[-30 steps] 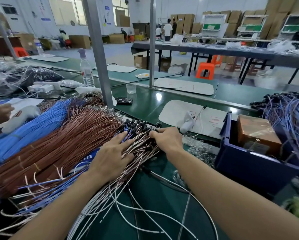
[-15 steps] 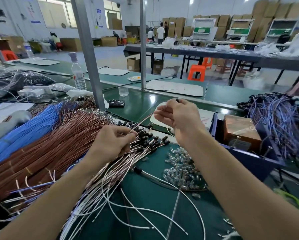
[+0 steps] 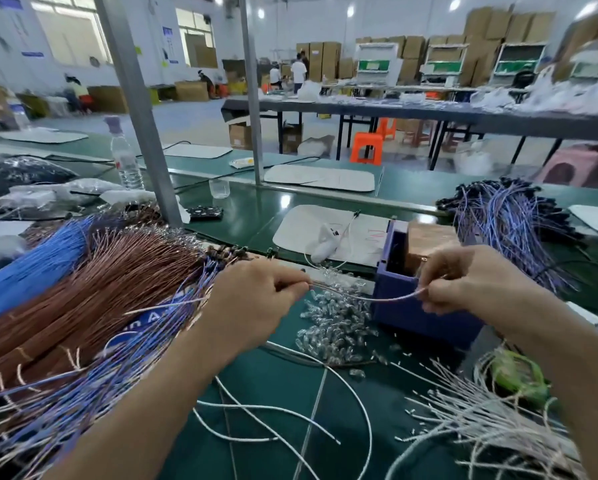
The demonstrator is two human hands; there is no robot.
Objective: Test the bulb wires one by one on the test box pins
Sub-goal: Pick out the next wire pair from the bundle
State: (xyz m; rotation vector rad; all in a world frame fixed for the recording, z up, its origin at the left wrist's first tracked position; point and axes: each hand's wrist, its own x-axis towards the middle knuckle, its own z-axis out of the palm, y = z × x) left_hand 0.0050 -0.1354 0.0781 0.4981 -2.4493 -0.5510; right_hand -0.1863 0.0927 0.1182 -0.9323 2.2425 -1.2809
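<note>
A single thin bulb wire stretches in a shallow sag between my two hands. My left hand pinches its left end beside the big fan of brown and blue wires. My right hand pinches the right end in front of the blue bin, which holds the brown test box. The box's pins are hidden behind my right hand. Small clear bulbs lie in a heap on the green table under the wire.
White loose wires spread at the lower right near a green tape roll. A pile of purple wires lies behind the bin. A white mat, a metal post, a water bottle and a small cup stand further back.
My right hand has carried one wire from above the mat down and right to the blue bin. My left hand left the wire bundle and now pinches the wire's other end.
</note>
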